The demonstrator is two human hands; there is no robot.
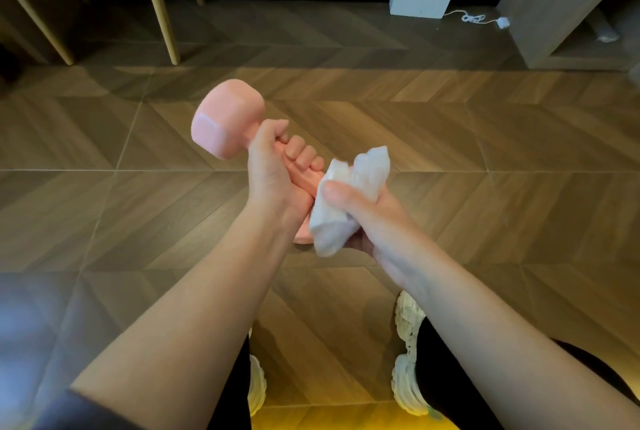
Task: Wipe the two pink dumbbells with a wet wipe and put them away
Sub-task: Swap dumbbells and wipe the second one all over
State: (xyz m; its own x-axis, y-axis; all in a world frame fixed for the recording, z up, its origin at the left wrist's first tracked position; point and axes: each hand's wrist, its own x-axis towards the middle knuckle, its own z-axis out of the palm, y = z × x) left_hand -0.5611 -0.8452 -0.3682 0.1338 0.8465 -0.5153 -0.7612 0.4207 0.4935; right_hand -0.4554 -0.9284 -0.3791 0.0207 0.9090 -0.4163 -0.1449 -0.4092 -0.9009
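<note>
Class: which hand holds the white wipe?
The right hand; it grips the crumpled wipe against the pink dumbbell, while the left hand grips its handle.

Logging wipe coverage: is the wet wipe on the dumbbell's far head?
No: the right hand holds the wet wipe round the near end of the pink dumbbell, whose far head, beyond the left hand, is bare.

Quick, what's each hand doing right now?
Left hand: closed around the handle of the pink dumbbell.
Right hand: closed on the wet wipe, wrapped over the dumbbell's lower end.
</note>
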